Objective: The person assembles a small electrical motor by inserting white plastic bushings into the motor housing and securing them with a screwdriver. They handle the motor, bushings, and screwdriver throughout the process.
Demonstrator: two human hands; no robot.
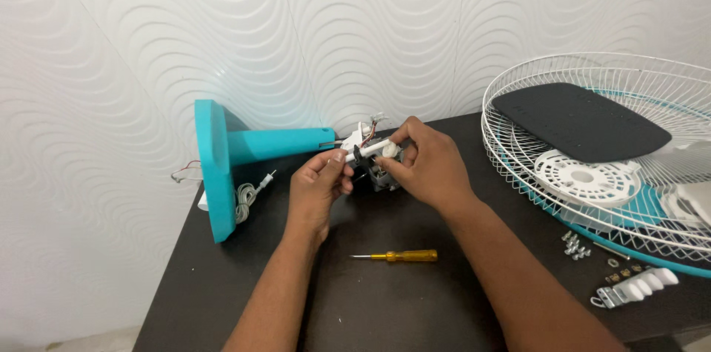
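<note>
White tube (368, 150) lies between my two hands, its long axis running from my left fingertips up and right toward my right fingers. My left hand (317, 188) pinches its lower end; my right hand (424, 163) curls closed over the motor assembly (383, 171), equally near, forearms angled inward.

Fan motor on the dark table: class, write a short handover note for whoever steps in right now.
Left hand pinches the end of a white tube at the fan motor.
Right hand grips the motor from the other side.
The teal stand lies on its side, joined to the motor.
Screwdriver lies loose in front.
Done: wire guard and screws are off, lying to the right.
Left: motor still wired.
</note>
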